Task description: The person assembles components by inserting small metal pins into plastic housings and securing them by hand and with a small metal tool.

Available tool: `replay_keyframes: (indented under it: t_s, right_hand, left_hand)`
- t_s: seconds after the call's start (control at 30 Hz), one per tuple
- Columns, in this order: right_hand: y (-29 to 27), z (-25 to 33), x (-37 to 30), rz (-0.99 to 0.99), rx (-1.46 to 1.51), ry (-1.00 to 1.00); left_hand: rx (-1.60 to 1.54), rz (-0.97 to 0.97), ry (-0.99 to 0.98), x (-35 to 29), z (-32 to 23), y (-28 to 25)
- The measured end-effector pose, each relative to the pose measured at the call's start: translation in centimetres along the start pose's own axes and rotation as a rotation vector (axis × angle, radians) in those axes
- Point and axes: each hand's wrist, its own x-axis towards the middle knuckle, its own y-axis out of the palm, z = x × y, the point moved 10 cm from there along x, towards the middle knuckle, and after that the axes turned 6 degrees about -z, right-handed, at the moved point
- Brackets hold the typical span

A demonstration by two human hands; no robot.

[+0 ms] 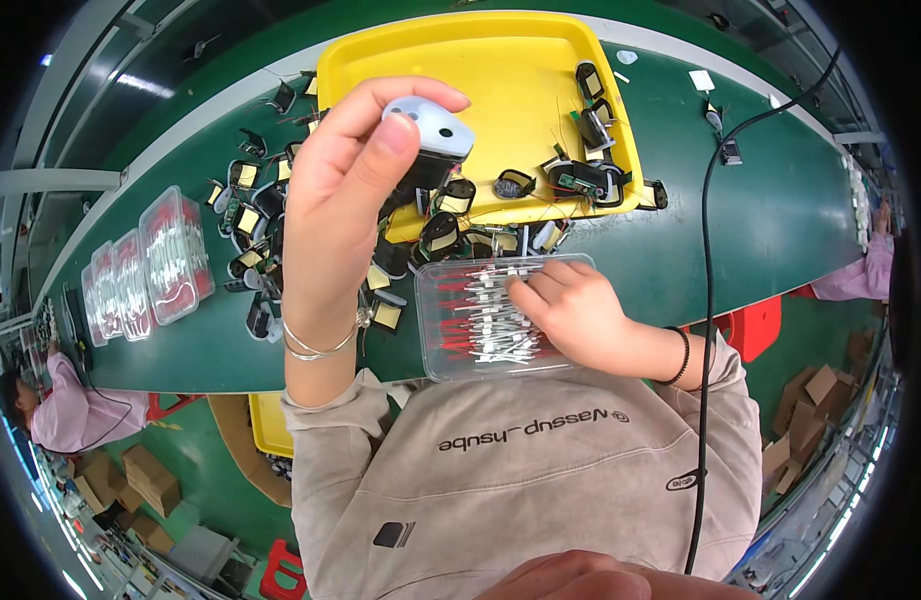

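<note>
Lying in clear box (431, 340), white wires (492, 318), black parts (576, 180) in yellow tray (480, 62)

Beige sweatshirt (520, 490), camera wearer's own: one line of dark lettering (533, 430) across the front, upside down from this view, legible. Small dark oval emblem (684, 481) toward wearer's right, characters inside. Dark rounded-square graphic (390, 534) with slanted stripes, lower left.

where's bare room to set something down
Bare: the green table between the right hand and the black cable, and right of it; also the far middle of the yellow tray. Crowded: left of the tray and along its near and right edges, where black parts lie heaped.
</note>
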Motion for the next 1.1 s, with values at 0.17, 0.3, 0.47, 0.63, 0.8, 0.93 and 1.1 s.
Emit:
replay_keyframes:
  t_s: [0.17, 0.3, 0.47, 0.63, 0.8, 0.93, 1.1]
  right_hand:
    - [-0.9, 0.1, 0.6, -0.106, 0.014, -0.014]
    - [0.1, 1.1, 0.9, -0.016, -0.067, -0.018]
    - [0.1, 0.0, 0.8, 0.027, 0.088, 0.041]
    - [-0.8, -1.4, 1.0, 0.078, 0.321, 0.172]
    - [-2.4, -2.7, 1.5, 0.049, 0.835, 0.257]
    - [-5.8, -6.5, 1.8, -0.377, 1.510, 0.407]
    - [-9.7, -9.2, 4.0, -0.784, 1.600, 0.304]
  left_hand:
    - [0.045, -0.055, 0.035, 0.1, -0.3, 0.0]
    - [-0.070, -0.055, 0.034, 0.0, 0.5, -0.4]
    - [-0.066, -0.100, -0.020, -0.1, 0.5, 0.1]
    - [-0.325, 0.110, 0.075, -0.2, -0.4, 0.8]
    - [-0.025, -0.087, 0.032, -0.4, -0.8, -0.1]
    - [-0.042, -0.005, -0.006, -0.9, -1.1, 0.2]
    - [-0.034, 0.290, 0.047, -1.2, -1.0, 2.8]
